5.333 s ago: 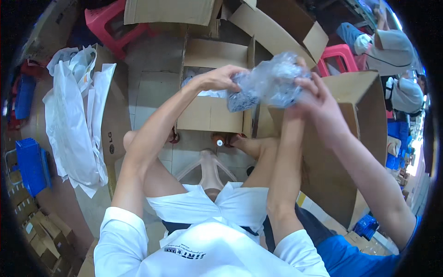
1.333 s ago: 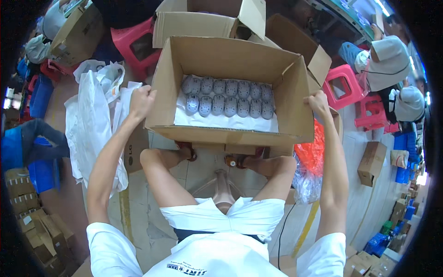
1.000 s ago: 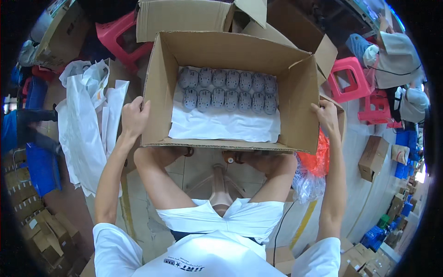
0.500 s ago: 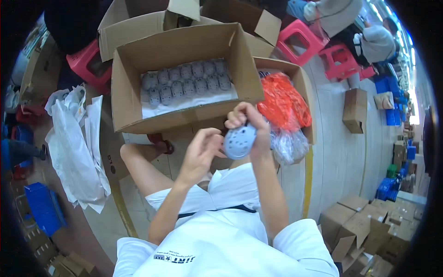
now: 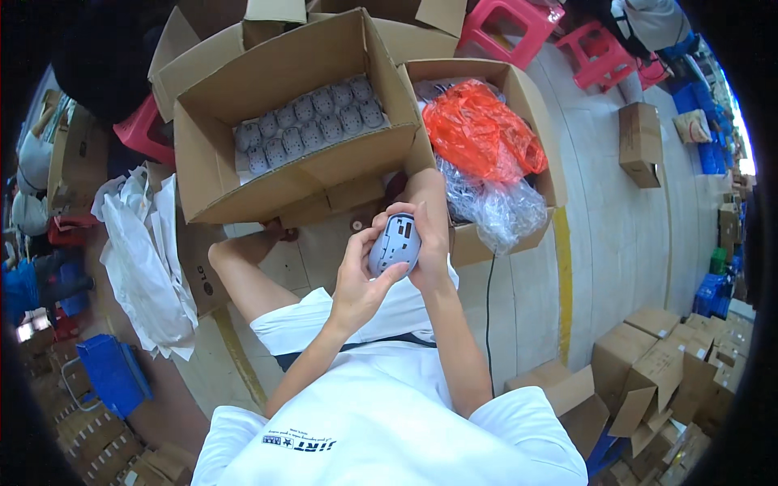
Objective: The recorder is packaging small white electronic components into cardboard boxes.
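Head view: both hands, left (image 5: 356, 283) and right (image 5: 428, 243), cradle a grey mouse (image 5: 395, 245) underside-up; steady, fingertip-only grip best keeps it inspectable.

the far side of the grey mouse (image 5: 395, 245) is hidden behind the right hand (image 5: 428, 243), and its lower edge sits under the left hand (image 5: 356, 283) thumb. in the open cardboard box (image 5: 243, 186) the near wall covers the front rows of grey pieces (image 5: 312, 121). what lies under the orange bags (image 5: 482, 130) and clear plastic wrap (image 5: 494, 211) cannot be told. the pink stool (image 5: 510, 24) is cut by the top edge.
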The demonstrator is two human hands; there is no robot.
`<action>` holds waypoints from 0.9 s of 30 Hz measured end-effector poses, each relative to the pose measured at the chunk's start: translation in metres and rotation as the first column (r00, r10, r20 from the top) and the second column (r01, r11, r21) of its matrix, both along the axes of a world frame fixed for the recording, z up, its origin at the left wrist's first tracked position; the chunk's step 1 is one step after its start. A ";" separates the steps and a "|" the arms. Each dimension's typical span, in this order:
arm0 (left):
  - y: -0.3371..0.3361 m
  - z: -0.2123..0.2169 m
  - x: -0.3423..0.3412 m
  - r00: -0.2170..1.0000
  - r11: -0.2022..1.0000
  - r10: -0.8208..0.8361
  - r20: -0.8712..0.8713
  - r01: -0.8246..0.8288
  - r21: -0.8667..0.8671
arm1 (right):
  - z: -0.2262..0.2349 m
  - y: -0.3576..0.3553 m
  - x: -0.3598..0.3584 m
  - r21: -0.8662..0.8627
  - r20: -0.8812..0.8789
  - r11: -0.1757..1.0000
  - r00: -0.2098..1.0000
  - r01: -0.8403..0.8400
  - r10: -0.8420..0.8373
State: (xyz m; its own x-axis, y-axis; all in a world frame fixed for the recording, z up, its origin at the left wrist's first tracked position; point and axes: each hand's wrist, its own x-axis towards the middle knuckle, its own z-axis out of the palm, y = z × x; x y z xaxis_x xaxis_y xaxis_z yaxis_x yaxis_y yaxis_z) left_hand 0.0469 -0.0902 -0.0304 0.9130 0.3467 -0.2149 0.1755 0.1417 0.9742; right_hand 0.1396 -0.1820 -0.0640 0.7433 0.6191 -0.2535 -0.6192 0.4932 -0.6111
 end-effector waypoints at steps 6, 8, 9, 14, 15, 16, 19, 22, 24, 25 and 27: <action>-0.006 -0.006 0.019 0.986 0.886 -0.130 -0.102 0.161 0.435 | -0.015 -0.009 0.009 -0.055 -0.073 0.993 0.992 0.102 -0.106; -0.009 -0.011 0.029 0.979 0.821 -0.170 -0.109 0.202 0.534 | -0.018 -0.013 0.013 -0.092 -0.081 0.985 0.985 0.143 -0.150; -0.012 -0.015 0.035 0.979 0.814 -0.182 -0.094 0.203 0.544 | -0.019 -0.015 0.016 -0.106 -0.084 0.981 0.982 0.160 -0.169; -0.008 -0.033 0.057 0.939 0.852 -0.252 -0.234 0.330 0.407 | -0.019 -0.011 0.010 -0.342 0.060 0.933 0.993 0.113 -0.098; -0.006 -0.037 0.061 0.918 0.892 -0.279 -0.280 0.356 0.277 | -0.025 -0.019 0.016 -0.350 0.060 0.929 0.992 0.124 -0.110; -0.003 -0.040 0.065 0.894 0.918 -0.310 -0.323 0.370 0.143 | -0.035 -0.032 0.024 -0.463 0.210 0.851 0.963 0.249 -0.168; 0.014 -0.059 0.064 0.877 0.899 -0.410 -0.252 0.342 -0.271 | -0.055 -0.069 0.063 -0.690 0.254 0.552 0.871 0.468 -0.420; 0.019 -0.080 0.066 0.892 0.311 -0.406 0.199 0.340 -0.888 | -0.112 -0.129 0.108 -0.743 0.254 0.445 0.826 0.500 -0.504; 0.014 -0.075 0.070 0.896 0.310 -0.401 0.191 0.328 -0.892 | -0.137 -0.146 0.140 -0.761 0.426 0.316 0.803 0.567 -0.417; 0.015 -0.068 0.067 0.910 0.332 -0.382 0.158 0.295 -0.896 | -0.139 -0.135 0.158 -0.755 0.418 0.335 0.808 0.564 -0.416; 0.015 -0.058 0.062 0.932 0.355 -0.348 0.103 0.233 -0.905 | -0.131 -0.117 0.195 -0.718 0.686 0.160 0.728 0.678 -0.005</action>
State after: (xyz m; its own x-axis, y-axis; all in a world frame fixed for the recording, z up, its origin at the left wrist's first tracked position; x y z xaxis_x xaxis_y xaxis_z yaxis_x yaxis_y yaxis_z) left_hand 0.1091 -0.0747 -0.0886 0.8716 -0.3811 -0.3083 0.4679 0.8344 0.2913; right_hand 0.3349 -0.2990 -0.1948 0.9872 -0.1555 0.0349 -0.0520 -0.5211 -0.8519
